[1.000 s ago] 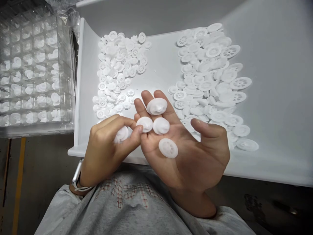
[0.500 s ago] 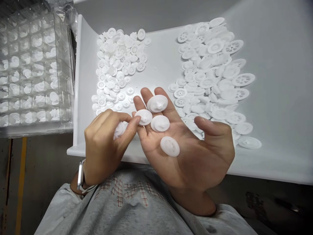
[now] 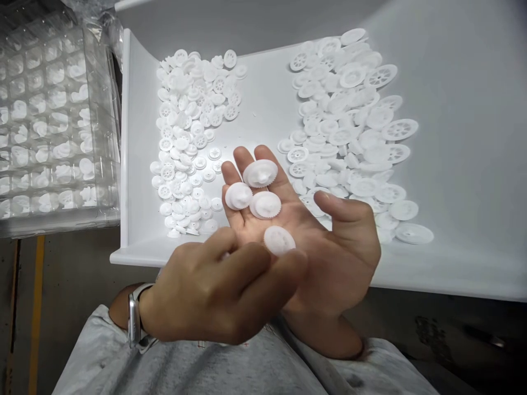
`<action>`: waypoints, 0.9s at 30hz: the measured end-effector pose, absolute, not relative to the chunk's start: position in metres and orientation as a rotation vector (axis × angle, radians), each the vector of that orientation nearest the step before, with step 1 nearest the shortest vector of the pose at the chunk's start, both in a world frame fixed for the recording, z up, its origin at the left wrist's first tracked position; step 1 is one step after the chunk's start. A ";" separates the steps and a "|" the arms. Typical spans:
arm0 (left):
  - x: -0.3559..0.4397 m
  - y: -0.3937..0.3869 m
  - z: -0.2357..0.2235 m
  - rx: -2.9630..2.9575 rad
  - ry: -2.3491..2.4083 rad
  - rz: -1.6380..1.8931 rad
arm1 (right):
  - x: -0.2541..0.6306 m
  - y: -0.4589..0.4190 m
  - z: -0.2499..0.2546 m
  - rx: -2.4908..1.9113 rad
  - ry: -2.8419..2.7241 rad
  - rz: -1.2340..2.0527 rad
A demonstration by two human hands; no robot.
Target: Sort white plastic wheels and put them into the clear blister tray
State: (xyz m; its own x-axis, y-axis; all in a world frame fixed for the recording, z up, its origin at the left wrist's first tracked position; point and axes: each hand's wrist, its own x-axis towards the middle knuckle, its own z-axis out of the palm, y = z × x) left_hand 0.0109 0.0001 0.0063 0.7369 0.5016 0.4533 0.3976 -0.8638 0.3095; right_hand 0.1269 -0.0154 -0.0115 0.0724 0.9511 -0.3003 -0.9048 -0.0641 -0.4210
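Observation:
My right hand [image 3: 329, 258] is palm up with its fingers stretched out, holding several small white plastic gears on it. One gear [image 3: 260, 173] rests on the fingers, with two others, a left gear [image 3: 239, 196] and a middle gear [image 3: 265, 204], just below. Lower on the palm lies another gear [image 3: 279, 240], spoked side up. My left hand [image 3: 222, 291] reaches across in front, its thumb and forefinger at that gear's lower edge. The left fingers are curled, and a sliver of white shows among them; most of what they hold is hidden.
A white tray [image 3: 465, 164] in front of me has a left heap of small gears [image 3: 193, 104] and a right heap of larger gears [image 3: 349, 120]. Further left, a clear compartment tray [image 3: 94, 214] holds white parts. A watch [image 3: 134, 321] circles my left wrist.
My left hand has let go of the leftmost gear at the fingers and moved right and down to the gear on the palm. The right hand stays palm up with its gears.

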 end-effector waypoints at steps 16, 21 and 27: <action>0.012 0.006 0.006 2.316 1.199 0.730 | 0.129 -0.016 -0.010 -0.678 -0.146 1.551; 0.013 0.007 0.006 2.446 1.241 0.707 | 0.129 -0.015 -0.011 -0.648 -0.138 1.541; 0.007 0.005 0.007 2.328 1.209 0.749 | 0.128 -0.015 -0.012 -0.655 -0.154 1.509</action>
